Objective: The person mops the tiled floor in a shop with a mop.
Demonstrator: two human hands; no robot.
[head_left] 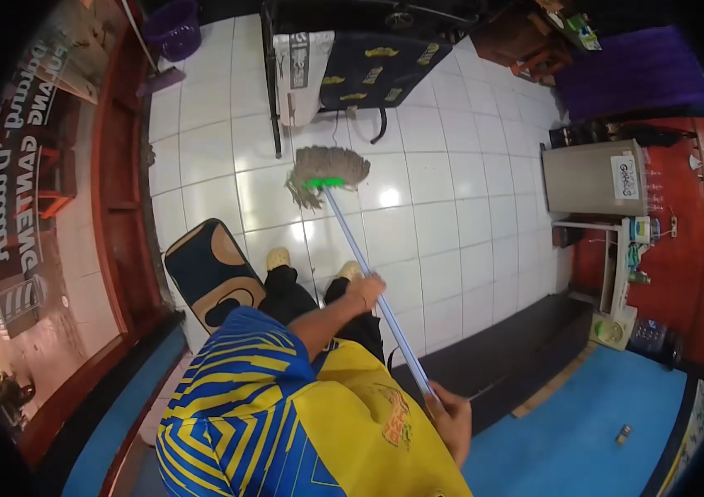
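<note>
A mop (350,234) slants across the view, its grey string head (335,161) spread on the white tiled floor (443,207). A green clamp (324,181) joins the head to the pale blue handle. My left hand (364,292) is closed around the middle of the handle. Nearer my body, my right hand (449,414) grips the handle close to its upper end. Some of its fingers are hidden. The mop head lies in front of my feet, near the legs of a black frame chair (381,74) draped with a patterned dark cloth.
A dark and tan mat (215,273) lies left of my feet. At the upper left are a purple bucket (172,31) and a broom (161,80). A beige cabinet (590,178) stands at right, above a blue surface (584,422). A red-framed glass door (124,166) lines the left.
</note>
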